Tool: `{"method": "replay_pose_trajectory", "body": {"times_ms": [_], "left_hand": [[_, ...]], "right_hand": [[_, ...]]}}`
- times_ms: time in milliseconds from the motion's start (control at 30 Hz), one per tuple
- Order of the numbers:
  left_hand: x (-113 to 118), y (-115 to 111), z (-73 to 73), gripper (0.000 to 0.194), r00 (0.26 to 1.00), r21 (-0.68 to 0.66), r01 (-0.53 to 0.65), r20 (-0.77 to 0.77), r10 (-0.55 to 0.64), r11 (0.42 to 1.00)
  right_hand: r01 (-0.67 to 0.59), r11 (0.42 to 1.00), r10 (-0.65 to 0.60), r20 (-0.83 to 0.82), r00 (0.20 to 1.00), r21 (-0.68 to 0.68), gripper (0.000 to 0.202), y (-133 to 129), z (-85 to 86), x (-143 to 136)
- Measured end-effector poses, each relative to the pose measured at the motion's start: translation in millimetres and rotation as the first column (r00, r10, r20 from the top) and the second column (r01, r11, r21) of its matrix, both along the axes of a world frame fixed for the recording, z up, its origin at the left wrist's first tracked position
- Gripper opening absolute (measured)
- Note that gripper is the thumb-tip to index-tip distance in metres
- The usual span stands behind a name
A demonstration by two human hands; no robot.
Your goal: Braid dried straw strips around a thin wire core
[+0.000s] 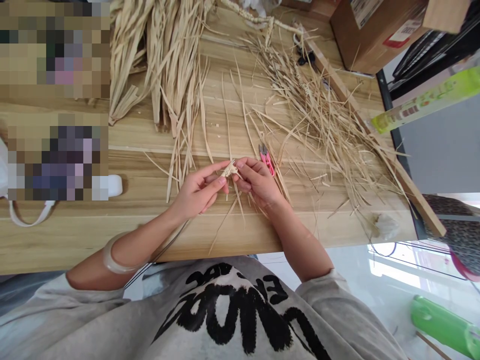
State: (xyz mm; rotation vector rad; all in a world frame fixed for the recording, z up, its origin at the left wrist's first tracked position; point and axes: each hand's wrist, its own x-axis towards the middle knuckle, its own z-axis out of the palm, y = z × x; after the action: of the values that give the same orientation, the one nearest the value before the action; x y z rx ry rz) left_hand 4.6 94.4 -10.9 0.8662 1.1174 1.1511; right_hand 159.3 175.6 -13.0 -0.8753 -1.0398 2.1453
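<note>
Between my hands is a small piece of woven straw (230, 170), pale and tightly plaited, with loose strands sticking out of it. My left hand (200, 189) pinches its left side between thumb and fingers. On the other side, the fingertips of my right hand (258, 181) are closed at the piece's right edge, where a strand comes out. Just beyond my right hand lie pink-handled thread snips (267, 160) on the tabletop. Thin straw strands hang or lie under both hands.
A big bundle of dry straw strips (161, 60) lies at the back left. Loose thin straw (318, 110) spreads over the right side, beside a long wooden bar (375, 132). A cardboard box (369, 37) stands at the back right. The wooden table (142, 235) ends just before my body.
</note>
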Motion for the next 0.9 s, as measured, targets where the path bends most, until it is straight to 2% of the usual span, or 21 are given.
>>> {"method": "replay_pose_trajectory", "body": {"times_ms": [467,900], "left_hand": [[-0.3,-0.1,-0.1,0.054,1.0,0.017,-0.009,0.03,0.009,1.0],[0.8,-0.2,2.7,0.048,1.0,0.019,0.002,0.028,-0.003,1.0]], "right_hand": [[-0.092,0.996,0.092,0.065,0.994,-0.004,0.042,-0.5,7.5,4.1],[0.034,0.996,-0.029,0.063,0.998,-0.079,0.037,-8.2,5.3,-1.7]]}}
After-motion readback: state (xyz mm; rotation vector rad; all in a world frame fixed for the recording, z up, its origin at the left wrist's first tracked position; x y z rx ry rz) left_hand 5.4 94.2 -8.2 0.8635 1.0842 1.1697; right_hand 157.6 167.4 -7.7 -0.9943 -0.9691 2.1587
